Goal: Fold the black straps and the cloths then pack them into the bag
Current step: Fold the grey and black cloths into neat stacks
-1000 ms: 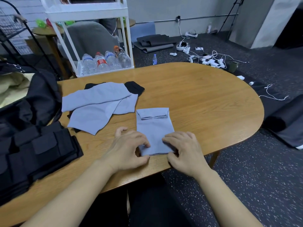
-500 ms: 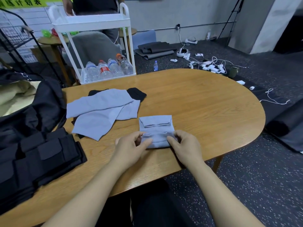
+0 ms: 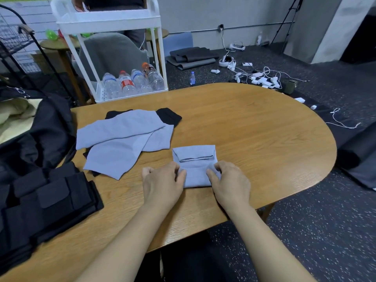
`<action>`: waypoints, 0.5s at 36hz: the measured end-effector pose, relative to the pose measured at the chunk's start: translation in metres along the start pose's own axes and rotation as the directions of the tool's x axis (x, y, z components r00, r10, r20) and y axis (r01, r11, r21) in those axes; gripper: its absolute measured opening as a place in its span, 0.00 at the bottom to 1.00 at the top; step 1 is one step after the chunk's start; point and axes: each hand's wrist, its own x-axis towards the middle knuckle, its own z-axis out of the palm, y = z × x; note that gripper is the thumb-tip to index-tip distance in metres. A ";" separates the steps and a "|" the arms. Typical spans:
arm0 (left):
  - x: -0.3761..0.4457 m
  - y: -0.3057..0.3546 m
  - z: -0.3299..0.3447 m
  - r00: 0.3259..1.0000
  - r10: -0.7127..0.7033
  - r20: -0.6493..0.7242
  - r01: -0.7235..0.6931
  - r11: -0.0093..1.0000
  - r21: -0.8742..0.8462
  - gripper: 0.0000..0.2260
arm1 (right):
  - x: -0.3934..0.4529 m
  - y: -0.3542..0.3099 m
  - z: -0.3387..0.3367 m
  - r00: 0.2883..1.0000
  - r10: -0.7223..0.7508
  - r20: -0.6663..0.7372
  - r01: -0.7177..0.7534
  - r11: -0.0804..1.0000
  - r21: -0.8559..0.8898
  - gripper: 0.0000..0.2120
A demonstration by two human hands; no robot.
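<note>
A small folded grey-blue cloth (image 3: 195, 165) lies on the wooden table (image 3: 254, 129) in front of me. My left hand (image 3: 162, 183) pinches its left edge and my right hand (image 3: 230, 183) pinches its right edge, thumbs on top of the near fold. Two unfolded grey-blue cloths (image 3: 122, 143) lie overlapping to the left, with black cloth (image 3: 168, 117) showing beneath them. A stack of folded black straps (image 3: 46, 202) sits at the table's left edge. The open black bag (image 3: 40, 129) stands at the far left.
A white cart (image 3: 114, 23) with water bottles (image 3: 132, 81) stands behind the table, and a person stands behind it. A grey chair (image 3: 112, 51) is there too. Cables and white devices (image 3: 260, 78) litter the dark floor to the right.
Both hands lifted the cloth's near end and folded it away from me, so the cloth is now about half as long. The hands now hold the new fold.
</note>
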 end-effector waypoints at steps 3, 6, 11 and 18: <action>0.000 -0.004 0.000 1.000 0.017 0.011 -0.017 0.999 -0.047 0.09 | -0.001 0.003 0.000 0.999 0.029 -0.021 -0.029 0.999 0.039 0.12; -0.002 -0.009 0.000 0.999 0.036 0.010 -0.034 0.994 -0.108 0.09 | -0.003 0.006 -0.001 0.997 0.058 -0.049 -0.053 0.993 0.109 0.13; -0.008 -0.014 -0.003 0.988 0.127 -0.091 -0.136 0.986 -0.095 0.15 | -0.010 0.009 0.001 0.986 0.035 -0.161 -0.003 0.981 0.195 0.12; -0.020 -0.004 -0.003 0.841 0.541 0.001 -0.540 0.840 -0.045 0.21 | -0.018 -0.005 0.007 0.856 -0.514 -0.044 0.502 0.850 -0.158 0.23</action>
